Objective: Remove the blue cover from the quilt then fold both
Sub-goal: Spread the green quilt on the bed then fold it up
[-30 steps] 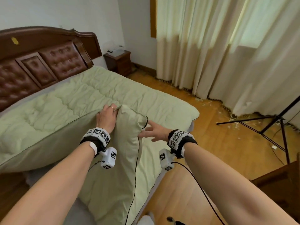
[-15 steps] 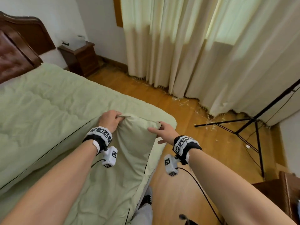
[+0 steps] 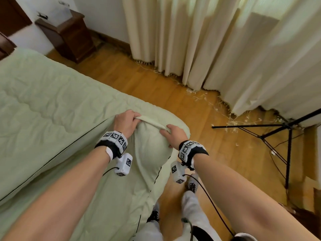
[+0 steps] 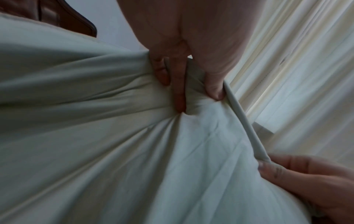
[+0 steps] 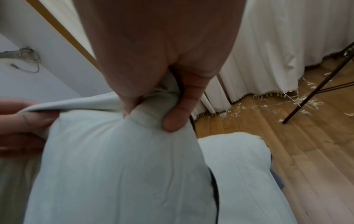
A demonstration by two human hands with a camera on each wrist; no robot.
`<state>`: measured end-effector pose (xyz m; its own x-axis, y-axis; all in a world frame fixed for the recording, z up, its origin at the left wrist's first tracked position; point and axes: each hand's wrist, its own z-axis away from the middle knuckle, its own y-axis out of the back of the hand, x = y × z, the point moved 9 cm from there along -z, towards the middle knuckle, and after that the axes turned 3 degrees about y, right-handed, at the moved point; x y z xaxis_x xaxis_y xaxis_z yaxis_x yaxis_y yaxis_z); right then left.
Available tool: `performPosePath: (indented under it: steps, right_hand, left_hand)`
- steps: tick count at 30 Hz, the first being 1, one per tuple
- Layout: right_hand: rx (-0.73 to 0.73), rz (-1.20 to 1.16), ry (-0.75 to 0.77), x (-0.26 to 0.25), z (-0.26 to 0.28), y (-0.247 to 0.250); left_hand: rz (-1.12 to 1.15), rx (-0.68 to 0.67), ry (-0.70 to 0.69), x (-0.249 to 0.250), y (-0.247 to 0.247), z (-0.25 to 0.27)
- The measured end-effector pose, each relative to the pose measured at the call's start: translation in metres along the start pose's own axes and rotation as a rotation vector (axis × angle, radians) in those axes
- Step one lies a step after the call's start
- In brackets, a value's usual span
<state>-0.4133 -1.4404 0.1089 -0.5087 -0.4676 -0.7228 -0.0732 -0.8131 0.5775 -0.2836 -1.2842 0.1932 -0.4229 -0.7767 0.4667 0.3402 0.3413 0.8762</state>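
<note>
- Head view shows your left hand (image 3: 127, 123) and right hand (image 3: 174, 133) close together at the lifted corner of the quilt (image 3: 52, 108), which lies spread over the bed with that corner raised near the foot-side edge by the wooden floor (image 3: 199, 105).
- Your left fingers (image 4: 179, 84) are curled into a bunch of cloth, and your right thumb (image 5: 182, 106) and fingers are pinched on the same hem strip (image 3: 152, 123), stretched taut between the two hands.
- Risk, as I judge it: you may be holding cover and filling together. If so, pulling would drag the whole quilt off the bed rather than strip the cover.
- Risk: both grips sit on a narrow edge. A sharp tug could slip it out of one hand, and the raised corner would flop down toward the floor.
- Risk: the tripod (image 3: 271, 136) and its cable stand near your right side; a wide backward step could catch them.
- Hard to tell: the cloth reads pale green in the head view and greyish from the wrists, so you cannot pick out a blue cover from the quilt by colour.
- Hidden: no opening, zip or buttons can be seen, and your arms cover the lower edge.
- Cut off: the far side of the bed and most of the nightstand (image 3: 69, 37) lie at the frame edge.
</note>
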Motion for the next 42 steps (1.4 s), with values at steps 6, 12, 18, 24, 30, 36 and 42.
performPosePath:
  steps: [6, 12, 18, 24, 30, 36, 42]
  right_hand:
    - [0.200, -0.021, 0.035, 0.029, -0.089, 0.121]
    - [0.168, 0.032, -0.108, 0.132, -0.206, 0.247]
    - [-0.214, 0.215, -0.394, 0.274, -0.291, 0.247]
    - [-0.386, 0.244, -0.412, 0.277, -0.338, 0.231]
    - [-0.569, 0.270, -0.254, 0.184, -0.359, 0.214]
    - [-0.580, 0.292, 0.058, 0.033, -0.360, 0.195]
    - [-0.699, 0.312, 0.381, -0.092, -0.324, 0.137]
  left_hand:
    - [-0.032, 0.085, -0.165, 0.121, -0.001, -0.118]
    - [-0.066, -0.148, -0.163, 0.236, -0.096, -0.273]
    - [-0.039, -0.527, 0.106, 0.208, -0.256, -0.331]
    - [-0.057, -0.470, 0.341, 0.162, -0.243, -0.348]
    - [-0.005, -0.355, 0.502, 0.117, -0.163, -0.321]
    - [0.071, -0.165, 0.597, 0.079, -0.069, -0.267]
    - [0.125, 0.055, 0.824, 0.036, -0.003, -0.162]
